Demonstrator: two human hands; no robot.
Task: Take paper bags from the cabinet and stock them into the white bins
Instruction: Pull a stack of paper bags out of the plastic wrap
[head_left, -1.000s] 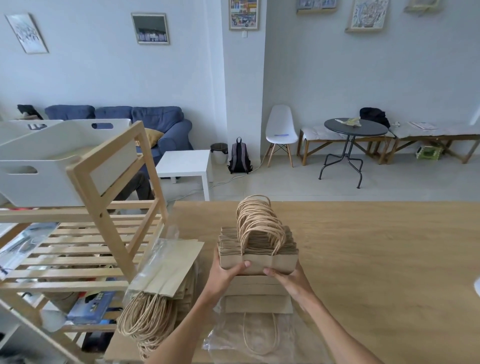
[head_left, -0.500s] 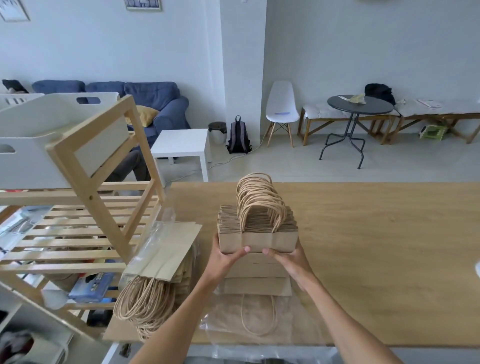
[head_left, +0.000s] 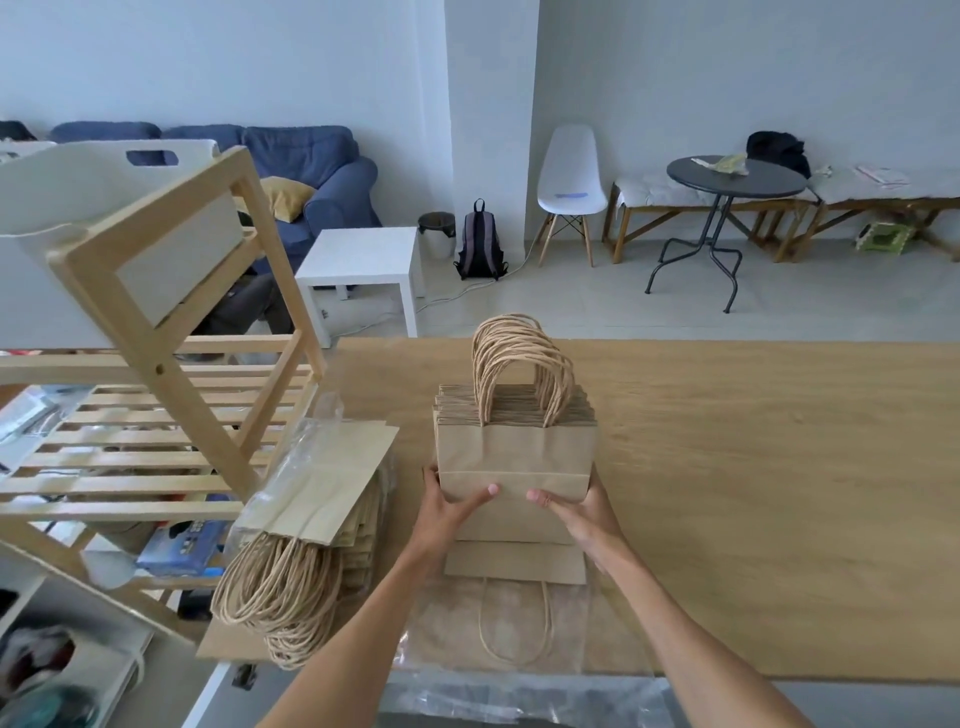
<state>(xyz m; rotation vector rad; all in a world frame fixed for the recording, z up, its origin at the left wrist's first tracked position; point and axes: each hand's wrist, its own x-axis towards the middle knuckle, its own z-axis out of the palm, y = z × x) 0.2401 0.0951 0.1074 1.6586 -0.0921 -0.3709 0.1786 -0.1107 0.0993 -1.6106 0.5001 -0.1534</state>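
A thick stack of brown paper bags (head_left: 515, 452) with twisted paper handles stands upright above the wooden table (head_left: 753, 467). My left hand (head_left: 447, 506) grips its lower left side and my right hand (head_left: 582, 512) grips its lower right side. More flat bags (head_left: 514, 564) lie under it on clear plastic. A second bundle of paper bags (head_left: 322, 499) in a plastic sleeve lies at the table's left edge, handles hanging toward me. A white bin (head_left: 104, 197) sits on top of the wooden slatted rack (head_left: 156, 364) at the left.
The slatted rack stands close against the table's left edge. A white side table (head_left: 363, 260), a blue sofa (head_left: 291, 166), a white chair (head_left: 571, 176), a backpack (head_left: 480, 239) and a round black table (head_left: 735, 182) stand across the floor beyond.
Both hands have kept hold of the bag stack and raised and tilted it more upright. The camera has tipped downward, so the room and rack sit lower in view.
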